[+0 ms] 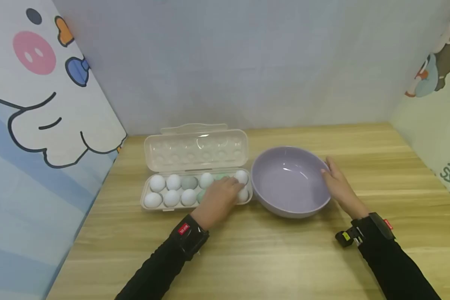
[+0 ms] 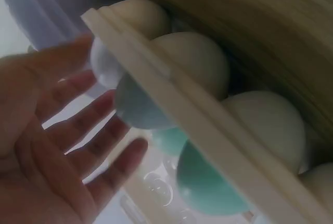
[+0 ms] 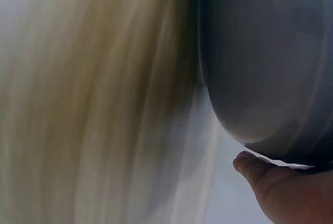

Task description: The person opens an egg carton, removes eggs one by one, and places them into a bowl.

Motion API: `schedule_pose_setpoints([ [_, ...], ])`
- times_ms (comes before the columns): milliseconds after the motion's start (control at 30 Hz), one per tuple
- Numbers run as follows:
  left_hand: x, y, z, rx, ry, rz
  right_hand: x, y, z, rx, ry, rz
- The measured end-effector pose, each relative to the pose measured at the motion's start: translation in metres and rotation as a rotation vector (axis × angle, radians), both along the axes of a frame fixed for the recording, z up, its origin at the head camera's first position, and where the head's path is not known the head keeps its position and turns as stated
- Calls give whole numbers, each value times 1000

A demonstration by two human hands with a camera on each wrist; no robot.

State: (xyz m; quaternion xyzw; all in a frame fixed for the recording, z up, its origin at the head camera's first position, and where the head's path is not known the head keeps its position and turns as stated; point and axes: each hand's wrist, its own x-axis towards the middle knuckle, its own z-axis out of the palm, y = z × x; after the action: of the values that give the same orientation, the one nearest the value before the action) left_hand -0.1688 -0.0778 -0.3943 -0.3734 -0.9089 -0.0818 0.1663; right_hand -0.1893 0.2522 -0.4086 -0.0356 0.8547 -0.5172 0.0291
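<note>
My left hand (image 1: 219, 198) reaches over the right part of a clear plastic egg carton (image 1: 196, 210). Its fingers (image 2: 78, 130) are spread and fairly straight, with the fingertips beside a white egg (image 1: 241, 177) and a green egg (image 2: 205, 182). Several white eggs (image 1: 157, 183) and a few greenish ones sit in two rows; the hand covers part of them. A purple bowl (image 1: 290, 183) stands right of the carton. At its right rim, my right hand (image 1: 341, 189) holds the bowl with the thumb at the edge and fingers along the outside.
The carton's transparent lid (image 1: 196, 151) lies folded back behind the eggs. Under everything is a wood-grain table (image 1: 270, 266). A pale wall (image 1: 240, 66) rises along the back edge, with cartoon-printed panels (image 1: 33, 125) at both sides.
</note>
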Motion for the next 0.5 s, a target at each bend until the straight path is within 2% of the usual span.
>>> schedule_pose_setpoints([
  [100,-3,1,-5,-37,-38,29,3,-1,-3,-45,-44,-30],
  [233,-6,3,-10,-84,-41,62,4,-1,-8,-94,-72,-50],
  [400,-10,6,-13,-99,-27,86,3,-2,-9,-74,-55,-66],
  [500,-14,6,-13,-91,-5,78,2,-2,-6,-53,-45,-73],
])
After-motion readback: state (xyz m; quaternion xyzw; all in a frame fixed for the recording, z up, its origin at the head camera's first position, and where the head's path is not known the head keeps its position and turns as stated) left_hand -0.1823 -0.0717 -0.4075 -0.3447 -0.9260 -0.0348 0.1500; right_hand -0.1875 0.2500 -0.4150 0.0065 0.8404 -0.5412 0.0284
